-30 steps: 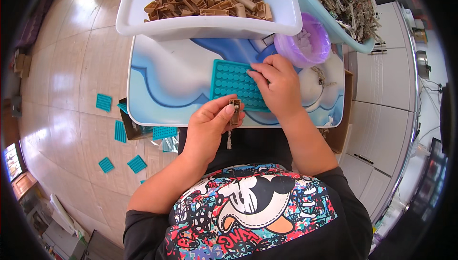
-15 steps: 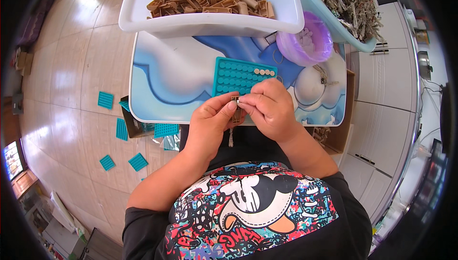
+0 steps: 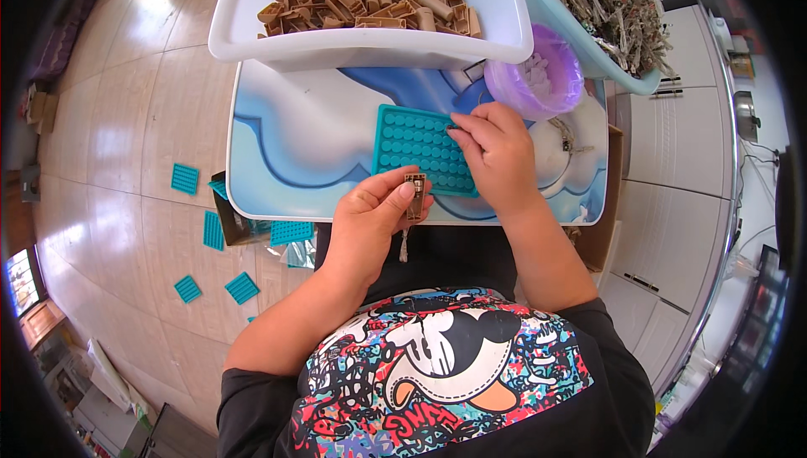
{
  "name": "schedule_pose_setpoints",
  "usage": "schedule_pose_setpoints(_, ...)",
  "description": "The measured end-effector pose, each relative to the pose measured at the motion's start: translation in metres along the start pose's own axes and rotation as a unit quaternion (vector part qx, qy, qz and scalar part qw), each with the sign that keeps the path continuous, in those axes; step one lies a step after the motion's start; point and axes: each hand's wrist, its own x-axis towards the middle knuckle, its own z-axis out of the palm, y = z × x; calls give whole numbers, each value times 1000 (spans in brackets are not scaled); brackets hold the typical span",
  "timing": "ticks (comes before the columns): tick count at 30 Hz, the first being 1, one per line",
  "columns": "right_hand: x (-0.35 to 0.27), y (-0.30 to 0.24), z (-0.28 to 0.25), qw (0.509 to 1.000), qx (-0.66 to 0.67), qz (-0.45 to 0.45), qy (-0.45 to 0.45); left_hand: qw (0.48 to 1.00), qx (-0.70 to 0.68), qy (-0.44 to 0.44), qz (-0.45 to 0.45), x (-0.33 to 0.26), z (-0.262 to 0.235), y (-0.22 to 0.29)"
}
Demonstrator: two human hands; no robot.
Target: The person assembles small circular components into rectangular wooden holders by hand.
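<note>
My left hand (image 3: 370, 218) pinches a small brown rectangular part (image 3: 414, 186) with a thin wire hanging below it, just in front of the near edge of a small blue-and-white table (image 3: 286, 147). A teal tray (image 3: 412, 143) with rows of round pockets lies on that table. My right hand (image 3: 496, 155) rests on the tray's right side, its fingertips pressing at the tray's upper right area. Whether a tiny piece sits under those fingertips is hidden.
A white tub (image 3: 252, 29) of brown parts stands at the table's far edge. A purple-lined cup (image 3: 538, 80) and a light blue bin (image 3: 614, 13) of grey scraps sit at the right. Several teal trays (image 3: 185, 179) lie on the tiled floor at the left.
My right hand left my left hand and the brown part and moved up onto the teal tray. My left hand stays at the table's near edge with the part.
</note>
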Motion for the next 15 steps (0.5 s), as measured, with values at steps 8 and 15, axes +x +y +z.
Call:
schedule_pose_setpoints(8, -7, -19, -2, 996, 78, -27, -21, 1000, -3, -2, -5, 0, -2, -1)
schedule_pose_setpoints(15, -12, -33, -5, 987, 143, -57, -42, 1000, -13, -12, 2, 1, -2, -1)
